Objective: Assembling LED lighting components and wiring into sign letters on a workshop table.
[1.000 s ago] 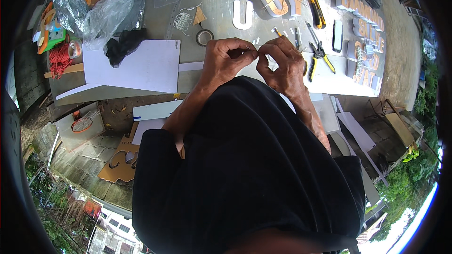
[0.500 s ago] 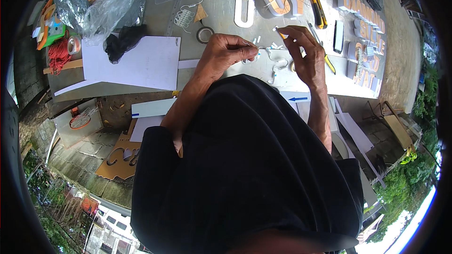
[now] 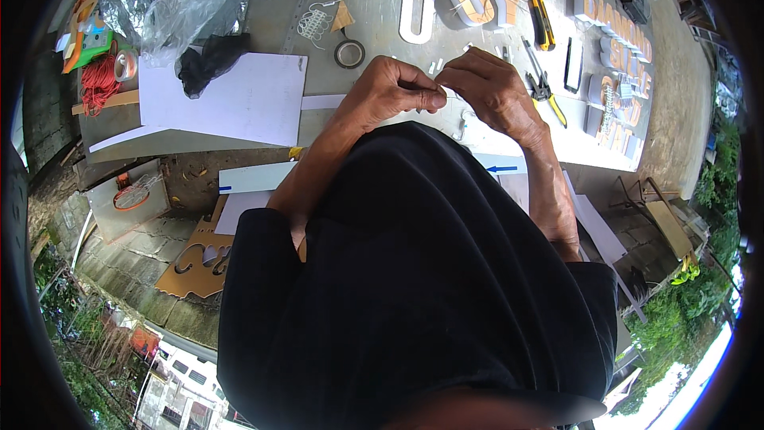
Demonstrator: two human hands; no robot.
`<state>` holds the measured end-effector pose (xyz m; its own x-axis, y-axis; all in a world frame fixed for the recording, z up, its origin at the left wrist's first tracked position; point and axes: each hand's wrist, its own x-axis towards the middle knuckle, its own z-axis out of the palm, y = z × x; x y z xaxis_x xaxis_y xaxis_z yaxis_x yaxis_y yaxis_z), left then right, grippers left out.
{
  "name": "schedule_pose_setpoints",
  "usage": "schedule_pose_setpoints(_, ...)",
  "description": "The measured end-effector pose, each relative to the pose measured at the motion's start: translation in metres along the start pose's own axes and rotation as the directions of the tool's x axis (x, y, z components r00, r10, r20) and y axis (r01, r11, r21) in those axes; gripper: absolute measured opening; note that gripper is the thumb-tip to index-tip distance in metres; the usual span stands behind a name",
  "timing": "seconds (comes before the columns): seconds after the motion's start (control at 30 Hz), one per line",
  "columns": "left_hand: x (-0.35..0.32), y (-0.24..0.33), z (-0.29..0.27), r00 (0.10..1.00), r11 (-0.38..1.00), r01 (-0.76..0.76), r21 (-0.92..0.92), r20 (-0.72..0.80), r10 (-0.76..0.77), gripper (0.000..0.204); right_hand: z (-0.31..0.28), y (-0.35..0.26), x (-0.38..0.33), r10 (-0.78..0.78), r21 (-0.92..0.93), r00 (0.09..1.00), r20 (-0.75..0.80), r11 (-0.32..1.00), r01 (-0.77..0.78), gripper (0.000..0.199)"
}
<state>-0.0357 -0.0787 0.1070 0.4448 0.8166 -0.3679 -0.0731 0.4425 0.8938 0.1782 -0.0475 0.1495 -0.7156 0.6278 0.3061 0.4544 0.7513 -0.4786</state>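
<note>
The L hand (image 3: 390, 91) was held on the near side & to the R of the tape roll (image 3: 337, 56), thumb and forefinger pressed together, apparently on a thin white wire (image 3: 465, 118), which was seen trailing farther R of the roll on the table (image 3: 374, 4). The R hand (image 3: 493, 94) was bent over, farther R of the roll than the L, fingertips brought close to it; whether anything was gripped there couldn't be told. The wire was judged mid-handling, i.e. incomplete: no finished join could be made out.

Beyond & R of the roll, raised wood-faced letter shapes (image 3: 507, 6) were seen built up; nearer the roll, a flat white U-shaped pc (image 3: 417, 37) lay untouched. Well R of the roll, rows of standing letter blocks (image 3: 614, 17) were set out, apparently further along. Btwn roll & rows, the pliers (image 3: 543, 87) and cutter (image 3: 542, 20) were left unheld.
</note>
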Motion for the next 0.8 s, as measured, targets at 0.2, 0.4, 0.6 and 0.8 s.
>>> schedule_pose_setpoints(0.2, 0.003, -0.005, 0.001, 0.994, 0.995, -0.091, -0.040, -0.058, 0.088, 0.024, 0.006, 0.006, -0.008, 0.120, 0.086, 0.993, 0.017, 0.989, -0.121, 0.016)
schedule_pose_setpoints(0.4, 0.004, -0.005, 0.002, 0.996, 0.998, -0.042, 0.057, -0.080, 0.046, 0.022, 0.009, 0.010, -0.014, 0.114, 0.095, 0.994, -0.002, 0.989, -0.113, 0.014)
schedule_pose_setpoints(0.6, 0.005, -0.010, 0.005, 0.991, 0.994, -0.098, 0.037, -0.091, 0.101, 0.017, 0.007, 0.006, -0.013, 0.108, 0.147, 0.994, 0.028, 0.983, -0.111, 0.015)
schedule_pose_setpoints(0.8, -0.002, -0.004, 0.010, 0.997, 0.999, -0.016, -0.029, -0.077, 0.014, 0.010, 0.010, -0.006, -0.013, 0.085, 0.143, 0.996, 0.003, 0.986, -0.085, 0.013)
